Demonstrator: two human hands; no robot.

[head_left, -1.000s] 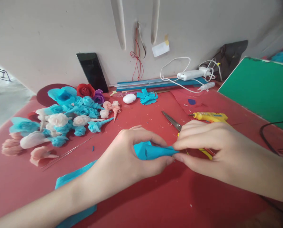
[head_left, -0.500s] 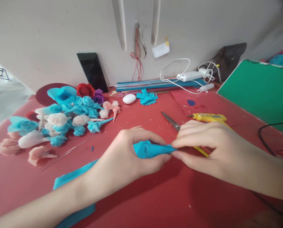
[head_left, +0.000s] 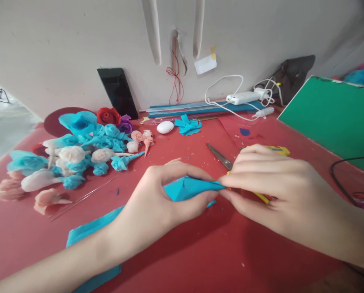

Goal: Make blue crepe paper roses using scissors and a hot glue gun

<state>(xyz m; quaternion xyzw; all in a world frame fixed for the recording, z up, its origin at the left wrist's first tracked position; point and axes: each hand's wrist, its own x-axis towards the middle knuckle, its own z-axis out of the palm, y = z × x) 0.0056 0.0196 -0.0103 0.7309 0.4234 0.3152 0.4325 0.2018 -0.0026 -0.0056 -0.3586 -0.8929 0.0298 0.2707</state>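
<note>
A piece of blue crepe paper [head_left: 183, 189] is rolled into a cone shape between both hands above the red tabletop. My left hand [head_left: 166, 195] is closed around its wide end, thumb below and fingers above. The fingertips of my right hand [head_left: 261, 183] pinch its narrow, twisted end. Below my left forearm lies a folded strip of blue crepe paper [head_left: 93, 226]. Beyond my right hand are scissors [head_left: 220, 156], whose handles it partly covers, and a yellow glue gun [head_left: 279, 150], mostly hidden behind the knuckles.
Many paper flowers [head_left: 73, 154] in blue, white and pink are heaped at the left, beside thin wires [head_left: 84, 198]. A phone [head_left: 117, 91] leans on the wall. Blue paper strips [head_left: 188, 125] and a white egg-shaped object [head_left: 165, 127] lie ahead; a green board [head_left: 331, 118] stands right.
My right hand has shifted slightly and turned over the narrow end, covering more of the glue gun. The rolled paper has turned a little, and a blue edge now shows below my left thumb.
</note>
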